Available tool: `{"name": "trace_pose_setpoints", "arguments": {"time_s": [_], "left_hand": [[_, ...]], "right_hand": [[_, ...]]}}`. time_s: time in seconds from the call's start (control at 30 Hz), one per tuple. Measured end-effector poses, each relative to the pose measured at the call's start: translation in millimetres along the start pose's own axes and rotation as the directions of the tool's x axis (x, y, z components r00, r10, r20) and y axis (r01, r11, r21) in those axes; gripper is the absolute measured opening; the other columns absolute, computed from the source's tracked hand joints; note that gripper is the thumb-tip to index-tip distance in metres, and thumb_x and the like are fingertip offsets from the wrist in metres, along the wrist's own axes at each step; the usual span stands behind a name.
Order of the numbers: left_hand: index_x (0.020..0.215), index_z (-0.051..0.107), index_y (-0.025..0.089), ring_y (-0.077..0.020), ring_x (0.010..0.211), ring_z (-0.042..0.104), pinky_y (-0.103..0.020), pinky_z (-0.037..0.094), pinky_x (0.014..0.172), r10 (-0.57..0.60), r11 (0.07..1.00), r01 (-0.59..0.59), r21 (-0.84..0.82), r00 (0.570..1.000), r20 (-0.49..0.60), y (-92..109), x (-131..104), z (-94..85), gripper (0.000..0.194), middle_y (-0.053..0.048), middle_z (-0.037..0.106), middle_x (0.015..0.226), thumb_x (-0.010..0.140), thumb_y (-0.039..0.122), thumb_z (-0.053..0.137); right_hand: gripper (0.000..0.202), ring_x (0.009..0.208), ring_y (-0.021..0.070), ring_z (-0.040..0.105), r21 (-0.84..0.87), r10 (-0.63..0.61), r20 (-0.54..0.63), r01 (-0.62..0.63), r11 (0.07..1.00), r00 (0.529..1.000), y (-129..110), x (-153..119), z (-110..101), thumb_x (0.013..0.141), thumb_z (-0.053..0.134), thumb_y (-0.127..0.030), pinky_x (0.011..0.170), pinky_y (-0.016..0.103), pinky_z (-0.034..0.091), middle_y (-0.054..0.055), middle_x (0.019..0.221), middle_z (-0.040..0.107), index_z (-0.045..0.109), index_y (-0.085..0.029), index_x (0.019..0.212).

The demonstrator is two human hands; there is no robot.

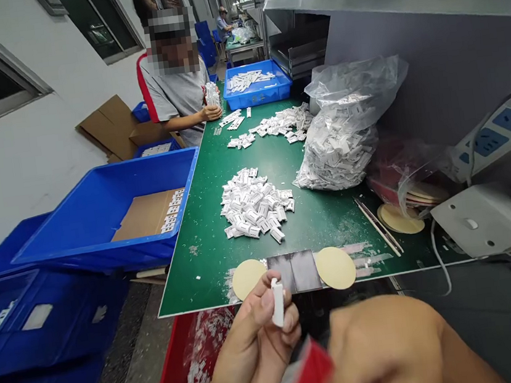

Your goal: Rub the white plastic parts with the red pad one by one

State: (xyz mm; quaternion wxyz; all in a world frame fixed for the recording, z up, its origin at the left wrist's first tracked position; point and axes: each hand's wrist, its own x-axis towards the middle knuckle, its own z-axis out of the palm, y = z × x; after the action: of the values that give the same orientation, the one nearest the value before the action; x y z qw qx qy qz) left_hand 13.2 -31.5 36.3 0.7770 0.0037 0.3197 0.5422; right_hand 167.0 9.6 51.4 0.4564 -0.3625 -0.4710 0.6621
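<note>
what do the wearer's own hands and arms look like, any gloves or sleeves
The left grip is a bare human hand; so is the right grip, too blurred for fine marks. No glove or ring shows on either. The visible right forearm has no sleeve. Between the hands, a blurred red patch beside grey may be clothing.

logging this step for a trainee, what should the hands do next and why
Probably bring the right hand to the narrow white plastic piece: the left hand holds it pinched in plain view, while the right hand, blurred, sits apart from it.
</note>
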Motion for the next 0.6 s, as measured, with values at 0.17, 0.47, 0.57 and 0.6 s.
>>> {"name": "trace_pose_setpoints", "arguments": {"time_s": [0.17,0.47,0.57,0.6], "left_hand": [[0.091,0.068,0.017,-0.0064,0.06,0.067,-0.014,0.055,0.058,0.098,0.978,-0.084,0.192,0.993,-0.065,14.6,24.7,19.8,0.041,0.002,0.07,0.075,0.063,0.025,0.098],[0.11,0.067,0.012,-0.0112,0.083,0.075,-0.023,0.06,0.084,0.439,0.565,-0.617,0.547,0.787,0.434,104.6,187.3,214.9,0.014,-0.005,0.076,0.093,0.096,0.018,0.066],[0.132,0.059,0.014,-0.0159,0.091,0.074,-0.033,0.06,0.086,0.542,0.248,-0.671,0.699,0.694,0.475,135.4,210.8,216.9,0.033,-0.008,0.074,0.111,0.099,0.02,0.062],[0.135,0.058,0.017,-0.0184,0.096,0.073,-0.037,0.06,0.087,0.564,0.134,-0.651,0.747,0.67,0.483,143.3,214.3,204.3,0.036,-0.009,0.072,0.118,0.101,0.024,0.061]], "right_hand": [[0.055,0.069,0.0193,0.062,0.017,0.086,0.151,-0.09,0.996,0.985,2.1,-0.6,-13.7,0.086,0.075,-0.057,0.067,0.032,0.056,0.003,0.079,0.067,0.072,-0.022,0.129],[0.07,0.072,0.0142,0.064,0.166,0.143,0.234,-0.185,0.969,0.962,17.6,-31.6,-53.7,0.077,0.088,-0.055,0.069,0.025,0.049,0.003,0.092,0.073,0.067,-0.03,0.139],[0.108,0.067,0.015,0.065,0.26,0.163,0.224,-0.22,0.94,0.961,25.4,-38.5,-63.7,0.06,0.1,-0.046,0.063,0.026,0.047,0.009,0.1,0.078,0.05,-0.028,0.154],[0.106,0.058,0.0131,0.063,0.268,0.198,0.148,-0.232,0.935,0.969,29.4,-40.9,-66.5,0.064,0.097,-0.05,0.057,0.024,0.044,0.009,0.096,0.079,0.048,-0.025,0.155]]}}
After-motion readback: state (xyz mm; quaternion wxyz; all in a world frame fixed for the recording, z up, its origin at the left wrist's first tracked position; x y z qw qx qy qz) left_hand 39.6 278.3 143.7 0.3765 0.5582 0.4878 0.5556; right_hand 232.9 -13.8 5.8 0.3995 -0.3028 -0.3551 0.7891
